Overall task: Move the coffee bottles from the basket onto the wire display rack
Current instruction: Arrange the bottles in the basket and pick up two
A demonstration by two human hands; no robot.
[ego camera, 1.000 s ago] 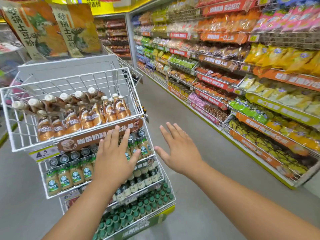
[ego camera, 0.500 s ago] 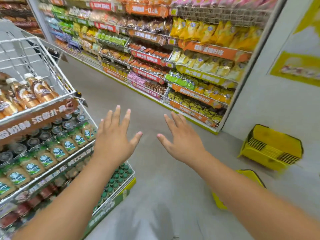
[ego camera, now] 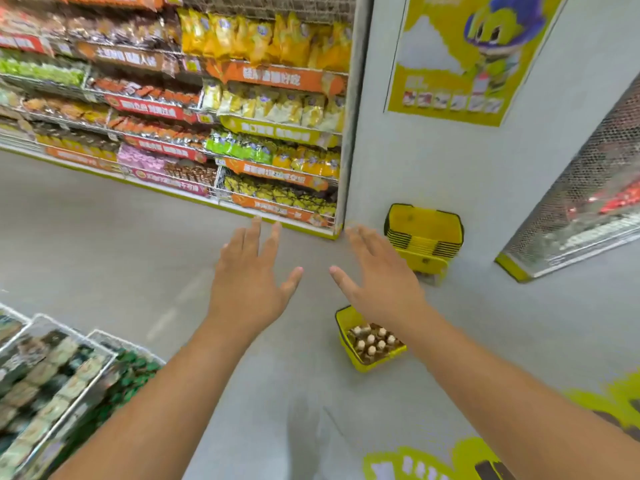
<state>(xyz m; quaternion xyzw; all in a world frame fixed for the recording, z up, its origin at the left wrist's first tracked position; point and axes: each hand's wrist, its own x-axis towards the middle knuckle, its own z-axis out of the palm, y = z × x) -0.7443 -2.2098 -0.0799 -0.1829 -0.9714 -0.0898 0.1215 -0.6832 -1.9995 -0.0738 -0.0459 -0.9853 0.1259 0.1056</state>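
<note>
A yellow basket [ego camera: 346,328] stands on the grey floor, partly behind my right forearm. Inside it stand several brown coffee bottles [ego camera: 371,341] with white caps. My left hand [ego camera: 248,282] and my right hand [ego camera: 380,278] are both held out flat in mid-air above the floor, fingers spread, holding nothing. The right hand is above and just beyond the basket. The wire display rack [ego camera: 59,368] shows only at the lower left, its lower tiers full of bottles; its top tier is out of view.
A stack of empty yellow baskets [ego camera: 424,233] sits against the grey wall. Snack shelves [ego camera: 214,109] line the far side of the aisle. A mesh-sided shelf unit [ego camera: 581,202] stands at the right. Yellow floor markings [ego camera: 429,462] lie near my feet.
The view has swung right, away from the rack toward the basket on the floor. Both hands stay open and empty, held out in front.
</note>
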